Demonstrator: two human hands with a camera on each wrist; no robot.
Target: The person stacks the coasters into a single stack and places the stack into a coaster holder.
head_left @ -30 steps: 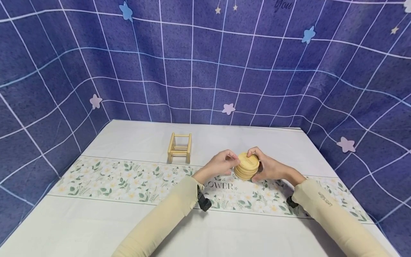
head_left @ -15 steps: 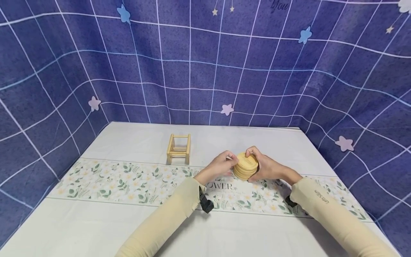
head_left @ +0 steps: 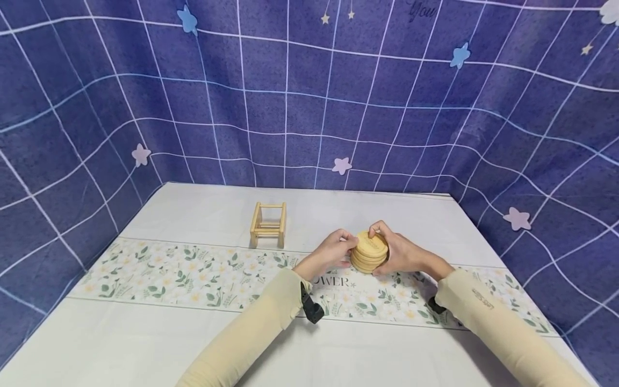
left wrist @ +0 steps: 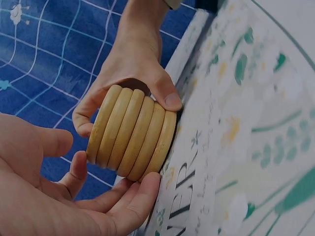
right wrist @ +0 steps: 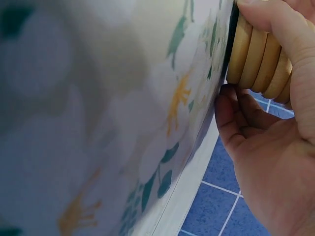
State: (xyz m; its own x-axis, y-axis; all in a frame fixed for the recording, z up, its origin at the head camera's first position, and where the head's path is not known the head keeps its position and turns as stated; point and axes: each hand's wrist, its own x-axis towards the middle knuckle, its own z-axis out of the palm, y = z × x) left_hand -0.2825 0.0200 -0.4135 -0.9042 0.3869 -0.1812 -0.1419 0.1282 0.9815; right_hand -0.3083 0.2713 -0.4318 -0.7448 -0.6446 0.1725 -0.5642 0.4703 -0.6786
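Observation:
A stack of several round wooden coasters [head_left: 369,260] stands on the floral band of the cloth, with faint lettering on the top one. My right hand [head_left: 405,253] grips the stack from the right. One finger rests on the top coaster, while the thumb [left wrist: 172,102] presses the bottom one. From the left, my left hand [head_left: 333,250] touches the stack's side with loosely bent fingers [left wrist: 147,189]. Its thumb [left wrist: 58,142] stays apart from the coasters in the left wrist view. In the right wrist view, my right hand hides part of the coasters [right wrist: 253,54].
A small wooden rack [head_left: 253,234] with upright posts and crossbars stands further back, left of the hands. White cloth [head_left: 159,333] with a floral band covers the table. A blue star-patterned curtain [head_left: 309,123] hangs behind and at both sides.
My right thumb has shifted slightly along the lower edge of the coasters. Both hands stay at the stack, and the small overall shift of the scene matches the head camera moving.

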